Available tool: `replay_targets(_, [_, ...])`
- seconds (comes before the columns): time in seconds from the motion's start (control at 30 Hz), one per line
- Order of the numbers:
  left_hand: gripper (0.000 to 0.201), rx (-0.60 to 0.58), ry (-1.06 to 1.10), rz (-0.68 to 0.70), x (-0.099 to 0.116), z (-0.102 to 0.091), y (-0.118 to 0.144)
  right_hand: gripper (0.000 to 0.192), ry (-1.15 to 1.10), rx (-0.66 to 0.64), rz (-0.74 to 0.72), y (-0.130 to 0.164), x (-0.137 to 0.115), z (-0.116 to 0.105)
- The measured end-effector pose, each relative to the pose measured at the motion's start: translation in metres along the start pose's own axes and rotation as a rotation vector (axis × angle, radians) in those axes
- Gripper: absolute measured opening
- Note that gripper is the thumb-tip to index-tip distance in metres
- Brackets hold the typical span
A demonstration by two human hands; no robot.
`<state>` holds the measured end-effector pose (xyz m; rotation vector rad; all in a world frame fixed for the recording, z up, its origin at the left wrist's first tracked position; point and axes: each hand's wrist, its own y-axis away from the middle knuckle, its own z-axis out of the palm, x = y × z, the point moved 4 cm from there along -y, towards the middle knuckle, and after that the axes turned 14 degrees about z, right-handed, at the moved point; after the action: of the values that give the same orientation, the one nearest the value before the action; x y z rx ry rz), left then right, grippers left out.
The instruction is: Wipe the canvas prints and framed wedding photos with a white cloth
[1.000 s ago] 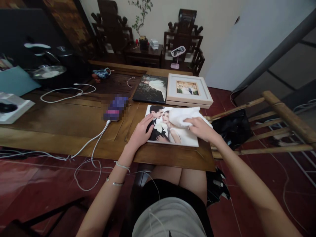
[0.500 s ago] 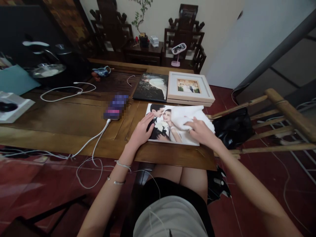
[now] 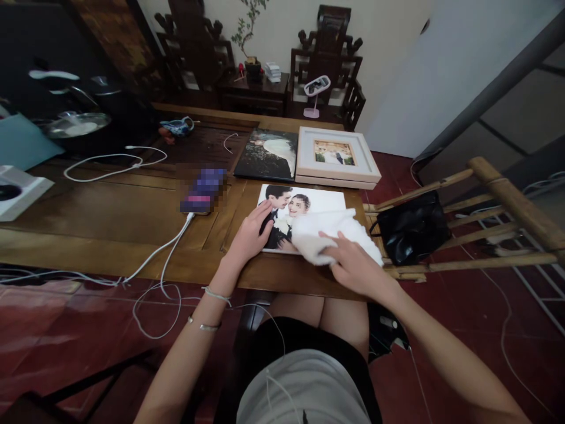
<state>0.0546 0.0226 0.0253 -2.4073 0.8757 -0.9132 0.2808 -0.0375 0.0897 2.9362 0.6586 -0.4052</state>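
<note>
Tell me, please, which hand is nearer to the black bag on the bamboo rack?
Right. The right hand presses the white cloth beside the black bag; the left hand rests on the photo print's far edge.

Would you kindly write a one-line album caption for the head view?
Left hand steadies a wedding photo print on the wooden table while the right hand presses a white cloth on it.

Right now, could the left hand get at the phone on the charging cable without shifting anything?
Probably yes. The left hand rests on the photo print's left edge, and the phone lies just beyond it to the left, with only bare wooden table between.
</note>
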Motion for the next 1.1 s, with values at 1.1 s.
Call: replay_targets(1.1, [0.044, 0.026, 0.068, 0.007, -0.010, 0.006, 0.002, 0.048, -0.065, -0.052, 0.037, -0.078, -0.019, 0.001])
